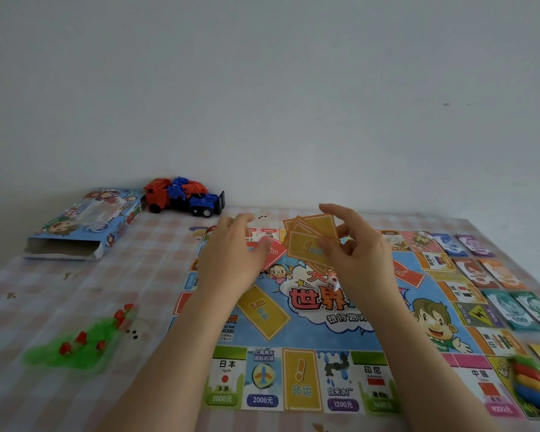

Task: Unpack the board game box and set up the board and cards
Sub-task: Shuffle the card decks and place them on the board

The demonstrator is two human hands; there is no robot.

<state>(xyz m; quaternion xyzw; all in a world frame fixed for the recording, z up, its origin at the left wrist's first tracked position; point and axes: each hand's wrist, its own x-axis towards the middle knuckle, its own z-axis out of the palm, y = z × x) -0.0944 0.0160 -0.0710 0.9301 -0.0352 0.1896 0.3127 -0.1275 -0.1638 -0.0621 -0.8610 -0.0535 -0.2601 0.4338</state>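
Observation:
The game board (309, 335) lies unfolded on the checked tablecloth. Above its middle, my right hand (356, 247) holds a fan of yellow cards (312, 241). My left hand (231, 257) hovers beside it with relaxed fingers, its fingertips over a red card (275, 254) on the board. A white die (333, 284) sits at the board's centre. The opened game box (81, 226) lies at the far left.
A red and blue toy truck (184, 198) stands at the back by the wall. Paper money notes (508, 285) lie in rows along the board's right side. Coloured pawns (533, 385) sit at the near right. Green and red plastic houses (85, 341) lie at the near left.

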